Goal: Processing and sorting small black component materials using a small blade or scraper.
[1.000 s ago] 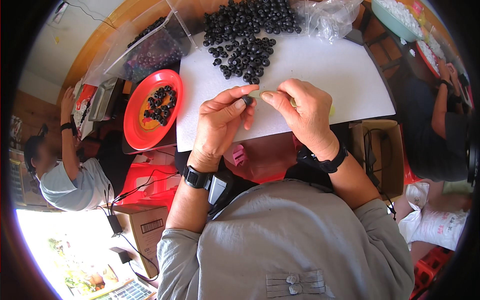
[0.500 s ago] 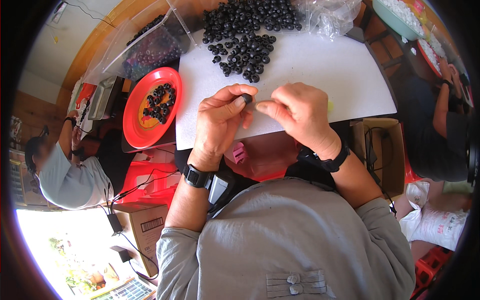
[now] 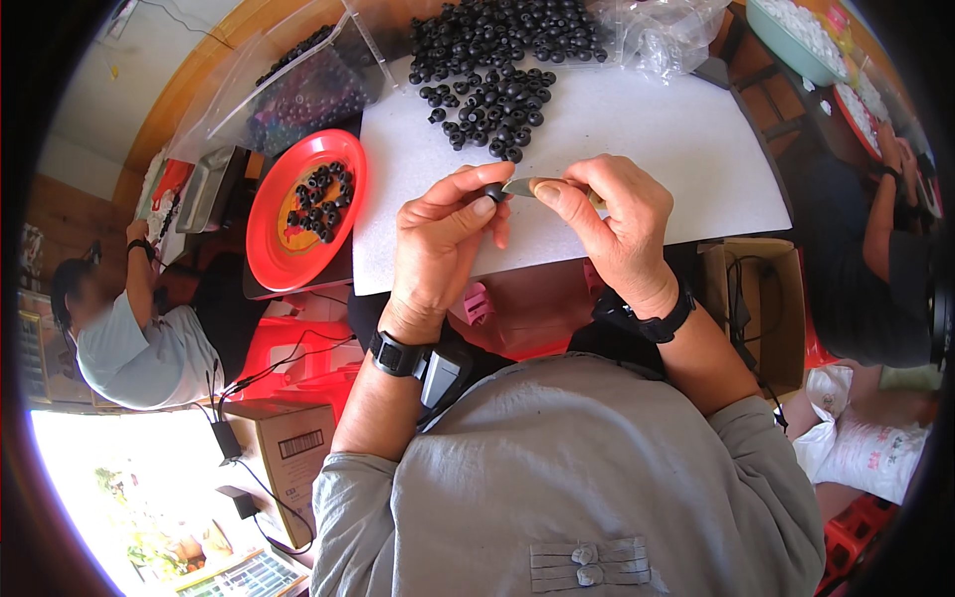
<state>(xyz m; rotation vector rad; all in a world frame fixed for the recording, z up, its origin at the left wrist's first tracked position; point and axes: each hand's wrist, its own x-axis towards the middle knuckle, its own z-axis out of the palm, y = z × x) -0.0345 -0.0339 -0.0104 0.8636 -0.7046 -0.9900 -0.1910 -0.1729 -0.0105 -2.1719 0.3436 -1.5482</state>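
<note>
My left hand (image 3: 443, 227) pinches a small black rounded piece (image 3: 492, 192) between thumb and fingers above the white board (image 3: 637, 139). My right hand (image 3: 625, 214) is closed on a small knife; its short metal blade (image 3: 520, 186) reaches left to the black piece and seems to touch it. Most of the knife's handle is hidden by my fingers. Beyond my hands lies a big heap of similar black pieces (image 3: 507, 95), some with visible holes. A red plate (image 3: 265, 231) to the left holds several more on its orange-yellow middle.
A clear plastic bin (image 3: 224, 114) with dark pieces stands at the far left, a clear bag (image 3: 662, 45) at the far right. An open cardboard box (image 3: 776, 328) sits below the board's right edge. Other people work on both sides; one has a hand (image 3: 888, 144) by a red tray.
My right hand has turned and opened up slightly, so the knife's blade now shows against the black piece. My left hand keeps its pinch with little movement.
</note>
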